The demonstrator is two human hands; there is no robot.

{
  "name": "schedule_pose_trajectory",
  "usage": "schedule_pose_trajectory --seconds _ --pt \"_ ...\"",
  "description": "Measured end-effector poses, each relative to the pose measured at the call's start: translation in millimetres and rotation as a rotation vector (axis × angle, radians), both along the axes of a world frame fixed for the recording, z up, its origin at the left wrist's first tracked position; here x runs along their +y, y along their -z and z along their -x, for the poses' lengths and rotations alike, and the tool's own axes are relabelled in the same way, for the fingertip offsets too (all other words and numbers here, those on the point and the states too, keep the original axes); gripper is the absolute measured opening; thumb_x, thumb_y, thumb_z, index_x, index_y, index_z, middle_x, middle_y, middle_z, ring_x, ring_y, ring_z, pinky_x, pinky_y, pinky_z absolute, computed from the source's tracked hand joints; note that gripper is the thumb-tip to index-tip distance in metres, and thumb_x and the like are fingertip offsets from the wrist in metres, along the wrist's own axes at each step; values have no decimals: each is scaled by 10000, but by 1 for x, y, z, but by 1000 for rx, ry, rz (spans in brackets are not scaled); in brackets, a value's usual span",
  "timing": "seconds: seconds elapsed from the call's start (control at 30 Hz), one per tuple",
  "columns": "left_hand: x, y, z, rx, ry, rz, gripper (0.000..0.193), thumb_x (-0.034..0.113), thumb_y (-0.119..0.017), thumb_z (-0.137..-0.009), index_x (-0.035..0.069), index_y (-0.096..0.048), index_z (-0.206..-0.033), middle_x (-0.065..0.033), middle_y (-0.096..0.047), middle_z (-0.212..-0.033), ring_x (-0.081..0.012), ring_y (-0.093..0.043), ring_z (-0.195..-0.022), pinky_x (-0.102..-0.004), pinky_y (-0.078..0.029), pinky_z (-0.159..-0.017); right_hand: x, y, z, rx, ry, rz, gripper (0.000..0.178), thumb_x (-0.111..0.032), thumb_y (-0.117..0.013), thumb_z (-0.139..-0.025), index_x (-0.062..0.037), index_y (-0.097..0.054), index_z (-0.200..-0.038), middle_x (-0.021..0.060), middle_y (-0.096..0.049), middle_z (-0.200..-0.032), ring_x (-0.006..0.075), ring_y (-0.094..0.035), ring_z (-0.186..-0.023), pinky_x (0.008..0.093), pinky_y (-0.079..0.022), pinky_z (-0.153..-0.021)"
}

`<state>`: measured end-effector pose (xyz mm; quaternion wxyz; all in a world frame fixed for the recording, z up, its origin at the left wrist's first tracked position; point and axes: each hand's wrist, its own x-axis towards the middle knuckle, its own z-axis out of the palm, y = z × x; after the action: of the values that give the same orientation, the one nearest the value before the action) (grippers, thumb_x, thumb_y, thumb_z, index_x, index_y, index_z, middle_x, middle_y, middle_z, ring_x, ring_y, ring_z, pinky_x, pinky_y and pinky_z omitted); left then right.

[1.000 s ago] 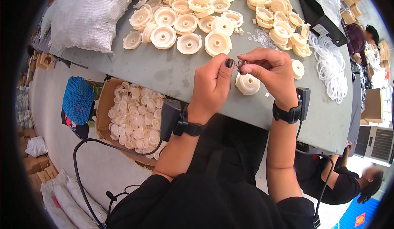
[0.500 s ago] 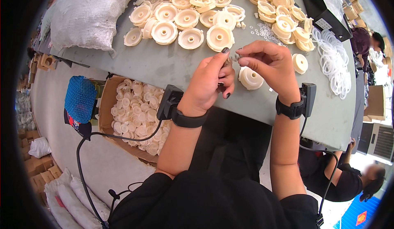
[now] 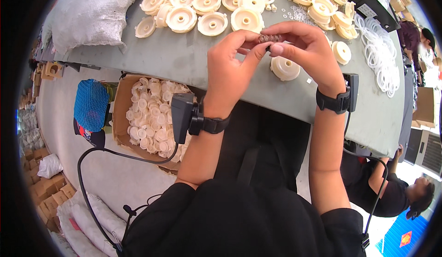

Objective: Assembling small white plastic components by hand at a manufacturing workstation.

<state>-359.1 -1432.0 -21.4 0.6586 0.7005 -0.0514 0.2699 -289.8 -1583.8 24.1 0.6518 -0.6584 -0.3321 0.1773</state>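
Observation:
A small metal coil spring (image 3: 270, 38) lies crosswise between my two hands above the table. My left hand (image 3: 231, 61) is closed, its fingertips on the spring's left end. My right hand (image 3: 307, 50) pinches the other end, its thumb close to my left thumb. Some of the fingertips are hidden behind the spring. Just below my right hand, a cream round plastic part (image 3: 285, 68) with a raised centre sits on the table. Another cream disc (image 3: 341, 52) stands beyond that hand, to the right.
Many cream plastic wheels (image 3: 181, 19) cover the table's far side. Small clear rings (image 3: 298, 14) and white tubing loops (image 3: 380, 54) lie at right. A white woven sack (image 3: 90, 15) rests far left. Below stands a carton (image 3: 120, 119) of white caps. A co-worker (image 3: 386, 188) sits at right.
My hands have drawn together and moved slightly farther from me. The spring now lies level between both hands' fingertips. The view has shifted a little.

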Motion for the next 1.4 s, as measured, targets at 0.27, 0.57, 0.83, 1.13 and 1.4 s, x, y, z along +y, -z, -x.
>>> schedule_pose_trajectory --seconds 0.27,0.57,0.83,1.13,1.4 --pt "18 8 1 -22 186 -236 216 200 -578 -893 -13 -574 -859 -22 -563 -727 -101 -566 -669 -224 -448 -621 -5 2 -2 84 -117 28 149 -32 -634 -810 14 -638 -952 76 -642 -938 134 -614 -847 261 -510 -759" --pt "6 13 2 1 269 -11 307 279 -536 -917 -19 -565 -851 -16 -504 -669 -102 -520 -631 -233 -444 -592 3 1 4 -91 -91 -71 251 -89 -651 -820 -8 -616 -1055 41 -646 -924 105 -606 -869 239 -489 -802" --pt "-1 8 -2 -204 57 124 184 49 -647 -822 -41 -600 -975 -84 -633 -862 -142 -615 -782 -272 -527 -730 2 6 -2 171 -99 -133 304 -80 -642 -821 3 -586 -1108 88 -638 -977 144 -619 -892 267 -500 -820" --pt "2 -1 5 -103 190 490 201 59 -642 -826 -44 -597 -994 -111 -642 -904 -154 -624 -787 -279 -530 -710 7 7 3 124 27 -225 262 17 -665 -770 27 -595 -1022 121 -658 -941 164 -639 -876 261 -514 -807" --pt "1 -5 5 -99 204 465 172 3 -598 -842 -47 -564 -1003 -95 -629 -932 -137 -613 -830 -253 -506 -762 10 2 5 72 -24 -168 237 1 -678 -768 26 -618 -995 85 -662 -905 130 -630 -840 238 -511 -768"
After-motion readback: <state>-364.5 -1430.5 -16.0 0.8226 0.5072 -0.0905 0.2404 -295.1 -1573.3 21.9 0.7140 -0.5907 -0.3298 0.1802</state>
